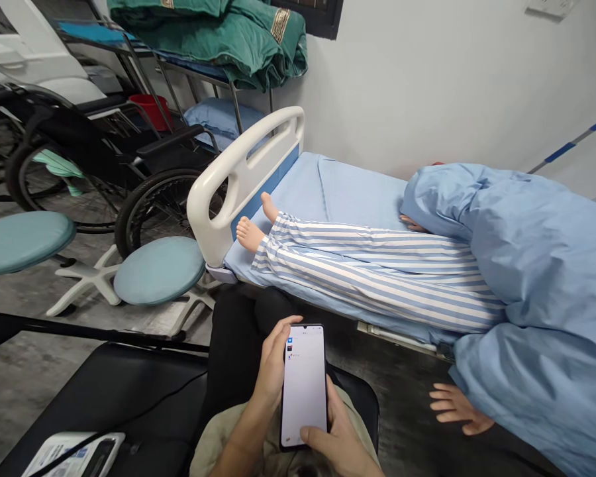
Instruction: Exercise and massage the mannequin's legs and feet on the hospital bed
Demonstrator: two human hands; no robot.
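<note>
One phone, upright and lit, near me: left grip shut around its left edge, right grip cupping the lower end. Even pressure from both sides should guard against a drop. Manikin lies on the bed, far ahead, upper body under a blue sheet, well apart from both.
</note>
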